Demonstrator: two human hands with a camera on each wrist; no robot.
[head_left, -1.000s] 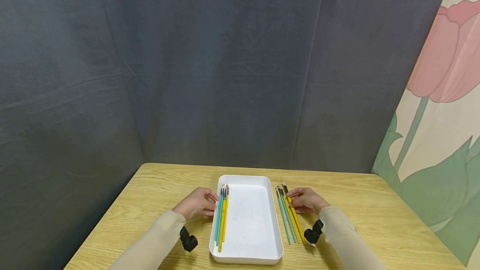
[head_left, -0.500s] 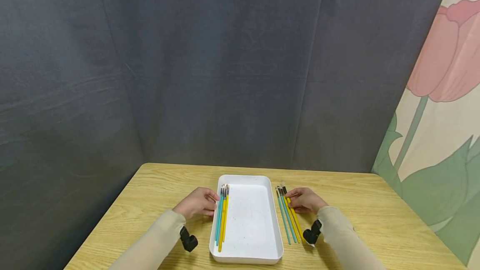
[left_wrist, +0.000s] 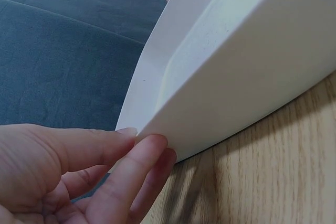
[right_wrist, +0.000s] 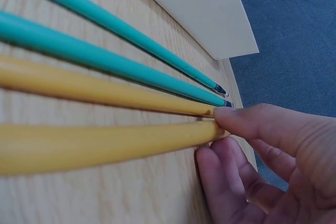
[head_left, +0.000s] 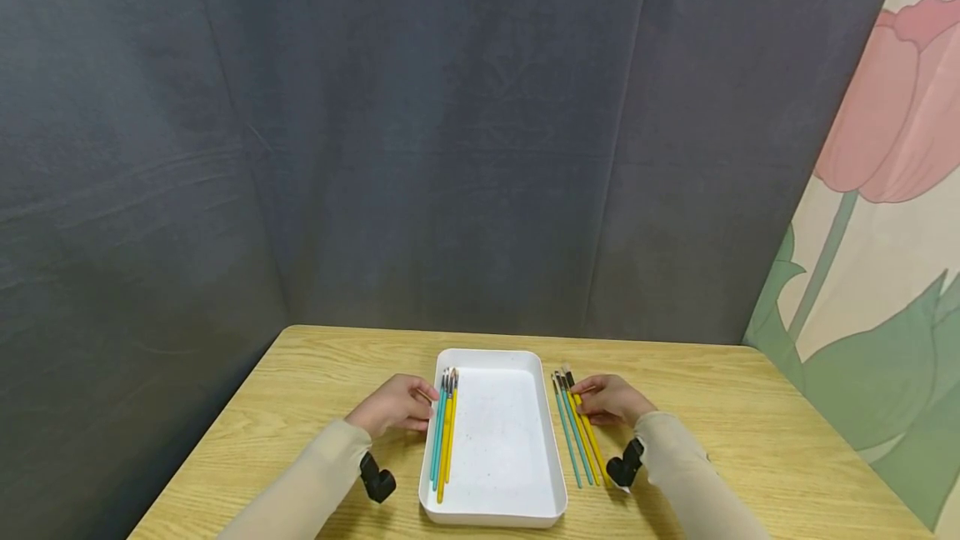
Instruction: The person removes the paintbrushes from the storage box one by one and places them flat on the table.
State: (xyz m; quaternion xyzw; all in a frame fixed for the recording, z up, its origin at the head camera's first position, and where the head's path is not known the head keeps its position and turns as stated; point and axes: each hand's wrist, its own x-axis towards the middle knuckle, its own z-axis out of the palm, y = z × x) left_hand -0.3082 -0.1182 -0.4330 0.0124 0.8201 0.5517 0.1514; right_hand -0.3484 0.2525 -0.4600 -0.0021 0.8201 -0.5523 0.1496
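A shallow white tray (head_left: 498,432) stands lengthwise on the table. My left hand (head_left: 397,402) pinches its left rim, thumb on the edge and fingertips against the outer wall (left_wrist: 236,82). Along the tray's left side lie teal paintbrushes (head_left: 437,448) and yellow paintbrushes (head_left: 452,436), bristles pointing away. To the right of the tray, my right hand (head_left: 609,400) pinches the outermost yellow paintbrush (right_wrist: 105,142) between thumb and fingers, near its bristle end. Beside it on the table lie another yellow paintbrush (right_wrist: 94,87) and two teal ones (right_wrist: 105,59), roughly parallel.
The wooden table (head_left: 750,423) extends on both sides of the tray. A dark grey curtain (head_left: 450,148) hangs behind and to the left. At the right is a wall painted with a pink tulip (head_left: 885,107). Black wrist cameras (head_left: 377,480) sit on the sleeves.
My right hand has shifted very slightly left with the outermost yellow paintbrush between its fingers. The left hand and the tray have stayed in place.
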